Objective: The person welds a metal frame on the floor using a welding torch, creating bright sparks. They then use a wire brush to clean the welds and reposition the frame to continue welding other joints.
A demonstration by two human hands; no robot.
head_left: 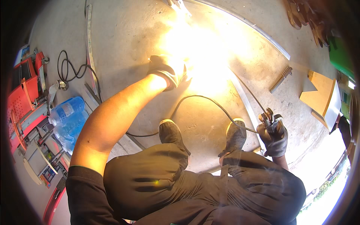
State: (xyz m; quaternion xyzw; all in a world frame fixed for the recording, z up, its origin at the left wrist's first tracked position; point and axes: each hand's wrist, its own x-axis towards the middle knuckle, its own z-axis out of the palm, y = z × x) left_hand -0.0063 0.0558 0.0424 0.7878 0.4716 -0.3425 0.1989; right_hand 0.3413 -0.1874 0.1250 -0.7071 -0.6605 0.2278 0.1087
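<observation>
Knees come first, right at the bottom of the view: you're squatting in dark trousers, both dark shoes (170, 135) planted flat on the concrete floor (127, 33); just past your right knee, your gloved right hand (273, 137) has its grip clamped round an electrode holder (267, 117), with a thin rod sticking up and away from it toward the glare; a black cable (210, 103) runs from that holder, loops across the floor between your shoes and trails off under your left arm; a long metal strip (243, 99) lies on the floor just beside the right hand, running up toward the bright patch; your bare left forearm stretches way out ahead, and the gloved left hand (167, 71) sits down at the floor right at the edge of a big white-hot glare (198, 48); honestly can't tell if that grip is closed on anything or just pressing, the light washes it out; off to your left there's a pack of blue water bottles (67, 120), a red machine (24, 93) and a coiled black lead (69, 69); further out, a wire brush (281, 78) and a wooden block (318, 95) on your right, and another long metal bar (247, 24) beyond the glare.
</observation>
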